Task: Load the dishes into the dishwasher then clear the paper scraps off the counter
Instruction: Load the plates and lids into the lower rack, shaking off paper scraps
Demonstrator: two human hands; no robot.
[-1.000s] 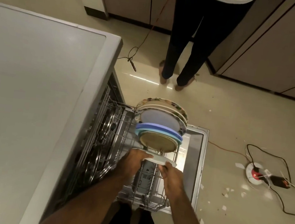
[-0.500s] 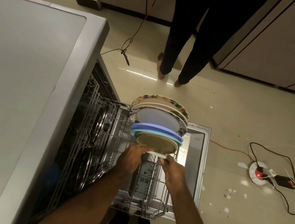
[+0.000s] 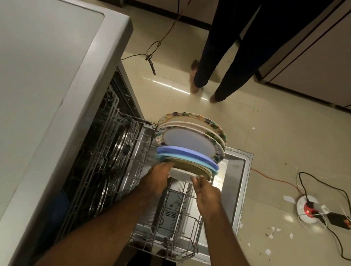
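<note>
Now the counter [image 3: 32, 94] is seen at the left. A white plate [image 3: 181, 175] is gripped at its edges by the left hand [image 3: 156, 181] and the right hand [image 3: 207, 193], over the dishwasher rack [image 3: 181, 246], just beside the standing plates [image 3: 189, 141].

**White plate moved up to the plate row**

Left hand [image 3: 156, 180] and right hand [image 3: 207, 193] have gone forward with the white plate [image 3: 181, 174]. A second ago it lay flatter and stuck out past the right hand. Now only a strip shows between the hands, just beside the tan plate [image 3: 190, 167] ahead of the fingertips.
</note>
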